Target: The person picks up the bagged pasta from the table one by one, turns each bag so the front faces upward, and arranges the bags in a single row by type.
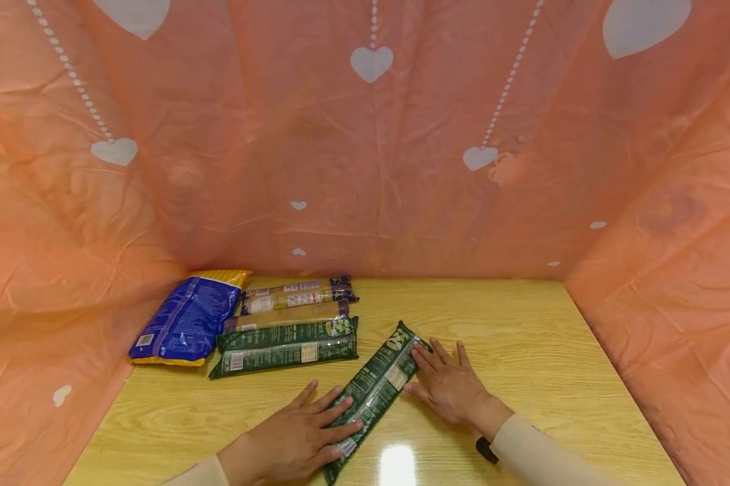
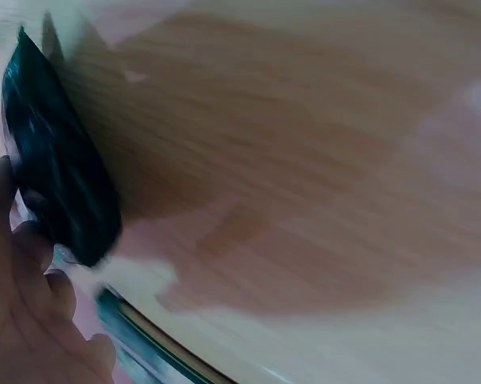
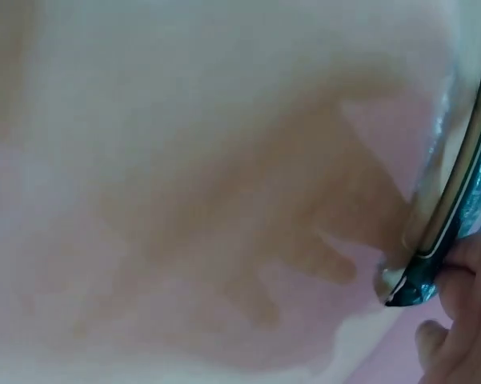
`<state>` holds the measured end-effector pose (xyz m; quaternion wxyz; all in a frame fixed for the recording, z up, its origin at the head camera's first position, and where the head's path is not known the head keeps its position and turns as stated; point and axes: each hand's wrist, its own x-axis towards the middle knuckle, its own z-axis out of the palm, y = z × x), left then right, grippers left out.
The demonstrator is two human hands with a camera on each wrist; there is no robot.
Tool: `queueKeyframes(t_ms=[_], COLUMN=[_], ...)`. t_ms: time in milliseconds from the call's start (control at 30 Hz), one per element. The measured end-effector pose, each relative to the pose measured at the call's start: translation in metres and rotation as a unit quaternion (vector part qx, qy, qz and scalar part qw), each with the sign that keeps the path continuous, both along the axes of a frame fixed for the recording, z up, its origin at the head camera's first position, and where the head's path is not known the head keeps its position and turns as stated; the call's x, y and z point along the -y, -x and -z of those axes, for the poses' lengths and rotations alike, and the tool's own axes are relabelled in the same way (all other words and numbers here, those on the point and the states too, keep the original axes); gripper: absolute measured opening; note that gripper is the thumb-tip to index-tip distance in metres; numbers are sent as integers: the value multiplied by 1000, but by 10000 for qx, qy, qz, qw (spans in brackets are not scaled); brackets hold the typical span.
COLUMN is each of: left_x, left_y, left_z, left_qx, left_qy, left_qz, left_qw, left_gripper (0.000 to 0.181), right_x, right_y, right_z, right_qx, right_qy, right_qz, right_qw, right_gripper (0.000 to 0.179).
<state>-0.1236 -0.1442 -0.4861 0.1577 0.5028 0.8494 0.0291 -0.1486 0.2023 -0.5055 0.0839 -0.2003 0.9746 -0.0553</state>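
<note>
A long dark green plastic packet [image 1: 377, 388] lies slantwise on the table, its far end pointing up and to the right. My left hand [image 1: 292, 435] rests over its near end with fingers spread. At the far end, the fingertips of my right hand [image 1: 452, 388] touch the packet's right edge, the other fingers fairly straight. In the right wrist view, a dark-edged end of a packet [image 3: 416, 284] shows beside the right hand [image 3: 468, 312]. The left wrist view has a dark green packet [image 2: 60, 160] by the left hand [image 2: 24, 312]; its contents are hidden.
To the left lies a second green packet [image 1: 285, 351], with several purple-ended clear packets [image 1: 298, 297] behind it. A blue and yellow bag [image 1: 188, 317] stands at the table's left edge. Orange cloth [image 1: 377, 155] with white hearts encloses the wooden table [image 1: 523, 351] at the back and sides.
</note>
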Motion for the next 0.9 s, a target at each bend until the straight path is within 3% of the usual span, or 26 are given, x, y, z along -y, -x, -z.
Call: queueKeyframes(t_ms=[167, 367, 533, 900], left_x=[-55, -105, -123, -142], left_y=[6, 8, 12, 25], left_z=[7, 18, 22, 27], left_qx=[-254, -868, -1019, -992], left_qy=[36, 8, 153, -3], left_qz=[219, 27, -198, -527], left_qw=[9994, 9962, 9945, 9937], left_gripper=[59, 66, 73, 84], right_x=[-16, -22, -23, -24], right_y=[31, 63, 79, 100], right_z=[0, 0, -1, -8], right_qx=[87, 289, 283, 240], right_qy=[7, -280, -334, -533], right_qz=[371, 490, 448, 561], right_qw=[9993, 9980, 9980, 9967], right_gripper=[78, 78, 77, 77])
